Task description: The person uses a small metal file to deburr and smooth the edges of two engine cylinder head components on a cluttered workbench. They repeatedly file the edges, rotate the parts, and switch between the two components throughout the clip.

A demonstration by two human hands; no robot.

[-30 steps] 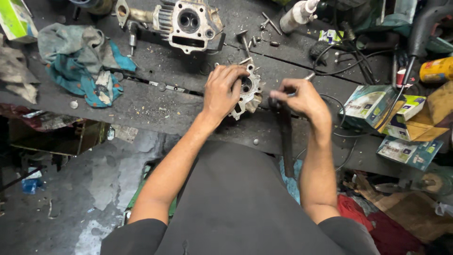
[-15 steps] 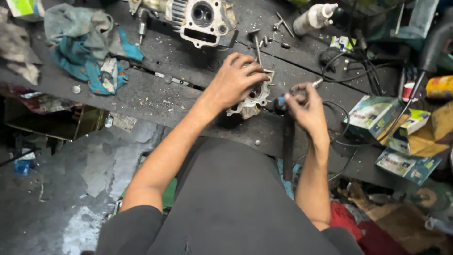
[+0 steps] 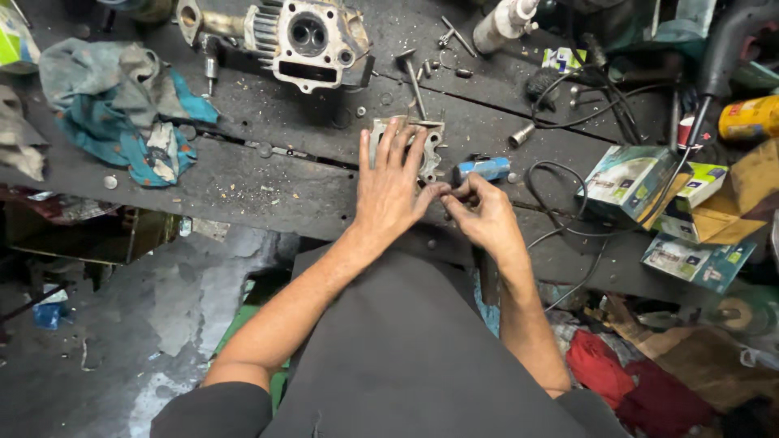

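My left hand (image 3: pixel 391 185) lies flat, fingers spread, on a grey metal engine cover plate (image 3: pixel 428 152) on the dark workbench (image 3: pixel 268 178). My right hand (image 3: pixel 480 212) sits just right of it, fingertips pinched together against the left thumb; whether it holds something small I cannot tell. A blue-handled tool (image 3: pixel 484 169) lies on the bench right behind the right hand. A finned metal engine cylinder head (image 3: pixel 312 39) stands further back.
Crumpled blue and grey rags (image 3: pixel 122 113) lie at the left. Loose bolts and a valve (image 3: pixel 414 77), a white bottle (image 3: pixel 503 23), black cables (image 3: pixel 560 174) and small cardboard boxes (image 3: pixel 641 182) crowd the right. A yellow can (image 3: pixel 746 118) is at the far right. The floor lies below.
The left hand has flattened on the plate with fingers spread. The right hand has let the blue-handled tool down onto the bench and drawn in to the left thumb.
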